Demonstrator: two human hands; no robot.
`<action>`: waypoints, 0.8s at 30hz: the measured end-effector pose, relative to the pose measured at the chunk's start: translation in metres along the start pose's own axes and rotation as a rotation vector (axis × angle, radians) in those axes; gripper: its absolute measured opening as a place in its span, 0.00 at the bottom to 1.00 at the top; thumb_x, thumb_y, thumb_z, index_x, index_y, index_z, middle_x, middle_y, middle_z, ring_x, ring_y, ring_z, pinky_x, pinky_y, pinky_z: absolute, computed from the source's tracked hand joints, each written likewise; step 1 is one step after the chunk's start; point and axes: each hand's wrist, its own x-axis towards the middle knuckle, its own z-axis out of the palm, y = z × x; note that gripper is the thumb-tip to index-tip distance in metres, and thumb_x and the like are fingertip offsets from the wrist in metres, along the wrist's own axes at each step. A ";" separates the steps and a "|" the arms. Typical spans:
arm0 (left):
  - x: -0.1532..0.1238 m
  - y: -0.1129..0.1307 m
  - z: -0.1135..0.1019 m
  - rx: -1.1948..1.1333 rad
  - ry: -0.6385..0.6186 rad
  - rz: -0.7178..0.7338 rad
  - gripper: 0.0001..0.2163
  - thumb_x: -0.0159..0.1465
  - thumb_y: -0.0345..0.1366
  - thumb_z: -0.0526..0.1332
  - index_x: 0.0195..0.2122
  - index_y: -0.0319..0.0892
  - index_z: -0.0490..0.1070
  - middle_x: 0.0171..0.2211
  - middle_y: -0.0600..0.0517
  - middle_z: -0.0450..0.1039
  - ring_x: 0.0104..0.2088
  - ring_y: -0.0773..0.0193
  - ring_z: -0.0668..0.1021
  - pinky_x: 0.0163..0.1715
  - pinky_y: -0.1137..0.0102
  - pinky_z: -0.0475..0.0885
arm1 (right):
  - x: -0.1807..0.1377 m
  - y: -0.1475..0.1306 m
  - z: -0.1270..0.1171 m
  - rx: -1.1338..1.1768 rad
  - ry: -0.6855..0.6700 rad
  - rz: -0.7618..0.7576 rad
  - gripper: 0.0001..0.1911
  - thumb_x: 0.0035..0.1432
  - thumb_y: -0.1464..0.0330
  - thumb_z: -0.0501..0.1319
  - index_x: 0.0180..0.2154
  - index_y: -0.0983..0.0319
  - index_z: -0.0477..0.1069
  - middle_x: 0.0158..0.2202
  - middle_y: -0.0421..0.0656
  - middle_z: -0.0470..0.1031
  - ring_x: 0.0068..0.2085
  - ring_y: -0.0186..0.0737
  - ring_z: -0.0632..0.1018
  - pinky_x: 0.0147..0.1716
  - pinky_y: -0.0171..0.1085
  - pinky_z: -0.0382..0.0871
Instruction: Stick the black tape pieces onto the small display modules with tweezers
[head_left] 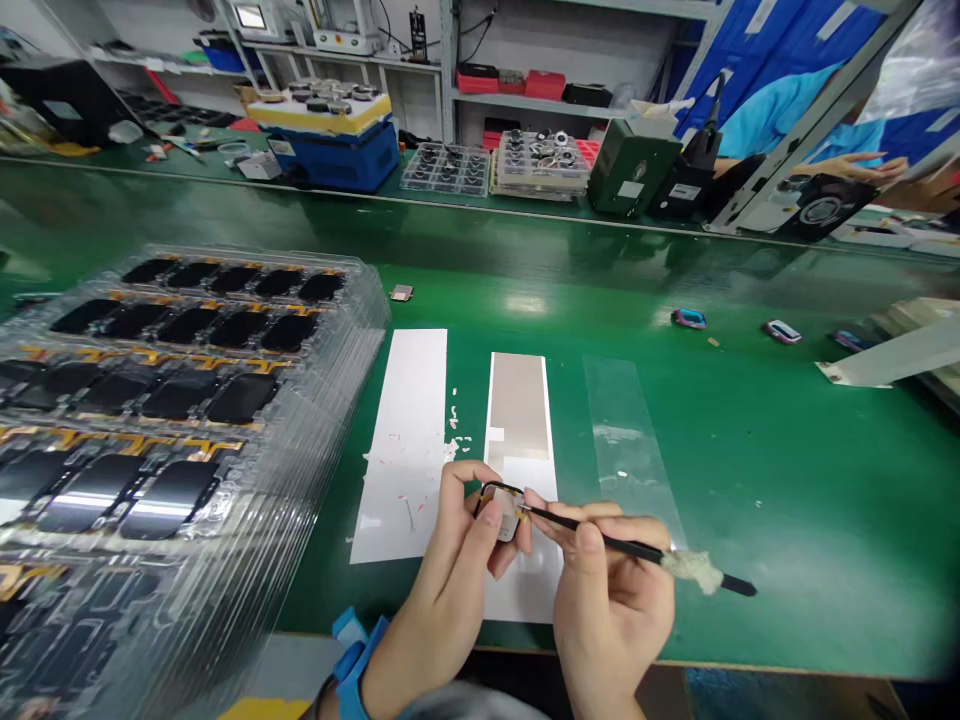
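My left hand point(465, 550) is closed around a small watch screen point(507, 516), a rounded rectangle with a black rim and a pale grey face. Fingers and thumb grip it by its edges, above a white strip with a beige sheet point(519, 400). In my right hand point(615, 590) are slim black tweezers point(634, 548), with pale wrapping near the rear end. Their tip touches, or is very near, the right side of the watch screen; fingers partly hide this spot.
Stacked clear trays point(300, 390) of black screens fill the left. A white sheet point(405, 440) with small scraps and a transparent film point(634, 440) lie on the green table point(787, 480). Small watch cases point(688, 318) sit at right. A person in blue point(780, 115) is beyond the shelf post.
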 end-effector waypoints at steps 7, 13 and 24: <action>0.002 -0.003 -0.001 0.022 0.020 0.014 0.07 0.75 0.44 0.47 0.45 0.47 0.57 0.30 0.56 0.68 0.28 0.69 0.65 0.32 0.72 0.63 | 0.000 0.001 0.001 0.044 0.016 0.006 0.09 0.67 0.77 0.54 0.41 0.57 0.66 0.36 0.42 0.78 0.41 0.43 0.84 0.31 0.39 0.82; 0.001 -0.010 0.000 0.034 0.071 0.078 0.07 0.75 0.43 0.48 0.44 0.47 0.57 0.30 0.56 0.70 0.25 0.72 0.65 0.29 0.75 0.65 | 0.001 0.002 -0.001 0.027 -0.003 -0.009 0.08 0.66 0.77 0.55 0.40 0.58 0.66 0.36 0.42 0.77 0.42 0.42 0.84 0.35 0.39 0.83; 0.005 -0.017 -0.006 0.200 0.163 0.100 0.08 0.71 0.38 0.57 0.39 0.47 0.55 0.23 0.61 0.60 0.23 0.71 0.64 0.23 0.79 0.61 | 0.006 -0.009 -0.022 -0.021 0.080 0.029 0.05 0.65 0.74 0.58 0.40 0.58 0.65 0.38 0.42 0.76 0.39 0.41 0.84 0.36 0.41 0.84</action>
